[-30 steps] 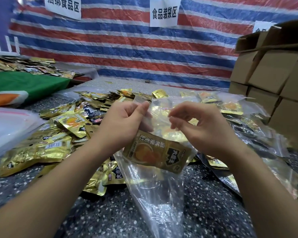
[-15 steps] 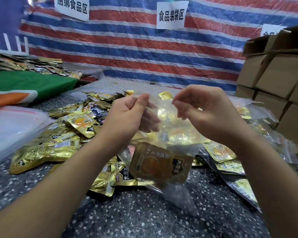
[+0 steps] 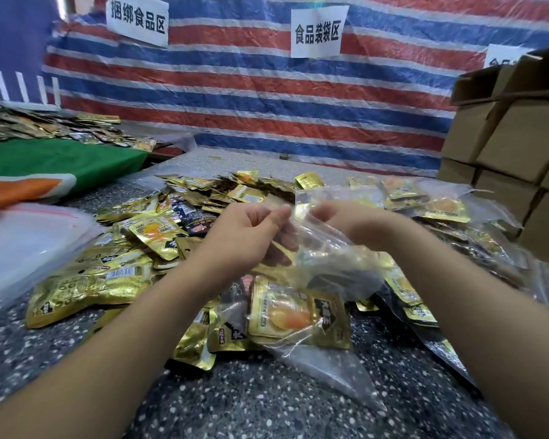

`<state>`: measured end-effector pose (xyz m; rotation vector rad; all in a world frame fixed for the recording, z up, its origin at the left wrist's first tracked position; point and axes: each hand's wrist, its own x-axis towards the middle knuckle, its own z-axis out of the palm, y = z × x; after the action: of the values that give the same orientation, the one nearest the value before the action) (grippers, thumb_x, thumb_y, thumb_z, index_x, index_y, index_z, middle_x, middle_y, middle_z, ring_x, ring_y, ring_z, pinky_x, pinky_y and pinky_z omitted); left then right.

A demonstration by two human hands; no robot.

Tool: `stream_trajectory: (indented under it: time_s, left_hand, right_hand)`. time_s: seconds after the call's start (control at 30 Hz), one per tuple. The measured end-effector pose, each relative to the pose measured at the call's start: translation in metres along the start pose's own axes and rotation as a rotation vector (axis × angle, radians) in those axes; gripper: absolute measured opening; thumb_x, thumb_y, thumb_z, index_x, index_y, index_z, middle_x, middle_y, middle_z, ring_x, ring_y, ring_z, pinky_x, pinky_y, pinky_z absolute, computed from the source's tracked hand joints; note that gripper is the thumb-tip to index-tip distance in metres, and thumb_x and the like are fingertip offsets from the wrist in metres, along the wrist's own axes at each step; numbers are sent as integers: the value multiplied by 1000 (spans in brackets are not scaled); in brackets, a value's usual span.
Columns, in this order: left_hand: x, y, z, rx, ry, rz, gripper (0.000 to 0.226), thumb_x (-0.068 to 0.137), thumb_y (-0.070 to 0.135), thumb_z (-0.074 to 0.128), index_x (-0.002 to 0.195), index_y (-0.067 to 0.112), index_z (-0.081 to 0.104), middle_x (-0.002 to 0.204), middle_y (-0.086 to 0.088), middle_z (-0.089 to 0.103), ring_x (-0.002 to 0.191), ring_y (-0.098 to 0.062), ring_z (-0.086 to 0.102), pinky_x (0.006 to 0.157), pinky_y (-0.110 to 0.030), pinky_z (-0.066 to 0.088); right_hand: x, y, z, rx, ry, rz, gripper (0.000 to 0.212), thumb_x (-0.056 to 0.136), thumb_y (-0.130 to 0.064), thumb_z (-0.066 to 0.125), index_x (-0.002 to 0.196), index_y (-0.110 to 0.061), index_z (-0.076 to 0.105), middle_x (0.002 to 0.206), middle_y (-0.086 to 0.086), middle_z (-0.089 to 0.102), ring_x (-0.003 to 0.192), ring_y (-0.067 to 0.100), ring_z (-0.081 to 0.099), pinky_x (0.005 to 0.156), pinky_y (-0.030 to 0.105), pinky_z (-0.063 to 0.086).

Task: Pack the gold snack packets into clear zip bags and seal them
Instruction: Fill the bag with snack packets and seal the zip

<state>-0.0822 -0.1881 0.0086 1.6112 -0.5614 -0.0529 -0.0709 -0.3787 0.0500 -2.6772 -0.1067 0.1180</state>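
The left hand (image 3: 251, 239) and right hand (image 3: 358, 221) both pinched the top edge of the clear zip bag (image 3: 327, 258) with curled fingers. Compared with the earlier frame, both hands had lowered. The bagged gold packet (image 3: 298, 315) rested on the speckled worktop (image 3: 267, 403), beside the loose packets (image 3: 133, 248).

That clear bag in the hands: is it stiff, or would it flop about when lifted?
Probably floppy: the clear zip bag creases and sags below both hands' pinch. Likely light, since it seems to hold one gold packet. Its glossy film may be slippery.
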Motion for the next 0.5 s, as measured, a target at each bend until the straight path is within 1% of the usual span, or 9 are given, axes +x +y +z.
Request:
stream_trajectory:
  time_s: [0.07,0.1,0.17,0.2,0.23,0.3,0.37,0.43,0.5]
  left_hand:
    - [1,-3,0,42,-21,-30,32,98,30,53,77,12,70,71,-4,75,58,-23,70,55,-29,57]
    - [2,-4,0,58,-29,-39,32,98,30,54,78,12,70,71,-4,75,58,-22,70,54,-28,57]
    - [2,-6,-1,80,-33,-46,32,98,30,55,79,9,71,71,-4,75,57,-20,69,50,-26,55]
    - [3,-7,-1,84,-30,-46,32,97,30,56,78,9,71,70,-5,75,57,-21,68,49,-25,53]
    - [3,-8,-2,83,-28,-42,33,97,30,56,74,11,71,70,-5,74,57,-22,68,49,-25,53]
    - [4,-9,-1,76,-28,-30,38,97,28,57,66,15,72,68,-8,73,57,-25,68,52,-30,55]
    - [5,-10,-1,73,-33,-23,40,98,28,56,62,18,73,68,-9,73,57,-25,68,57,-34,56]
    - [4,-9,-2,71,-35,-20,41,98,28,55,63,22,74,68,-8,73,56,-22,68,56,-32,56]
    - [4,-8,-2,78,-32,-15,39,99,28,55,66,18,73,67,-5,73,53,-17,66,52,-27,54]
  right_hand:
    - [9,-3,11,-19,-131,19,13,97,-8,57,85,-9,63,85,5,65,73,19,58,69,29,50]
    - [12,-6,16,-10,-181,30,13,98,-7,55,88,-4,63,86,8,63,74,20,57,70,30,49]
    - [18,-12,24,45,-242,41,20,101,-6,50,108,10,60,97,17,60,84,25,56,79,36,47]
    - [20,-14,27,79,-264,45,24,102,-6,48,113,13,57,98,19,59,86,26,55,80,37,46]
    - [21,-17,29,105,-284,47,24,103,-7,45,111,12,57,94,18,59,83,25,56,78,34,47]
    - [22,-20,30,159,-309,80,24,105,-12,41,92,-1,57,81,8,58,70,20,55,66,24,48]
    - [21,-21,28,180,-346,95,27,105,-12,40,81,-9,53,77,3,56,66,15,54,58,18,48]
    - [20,-22,25,115,-372,82,23,101,-7,48,79,-11,54,78,2,57,67,14,55,60,18,50]
    - [21,-20,22,43,-325,67,17,98,-6,54,81,-9,58,83,3,60,73,18,57,74,28,50]
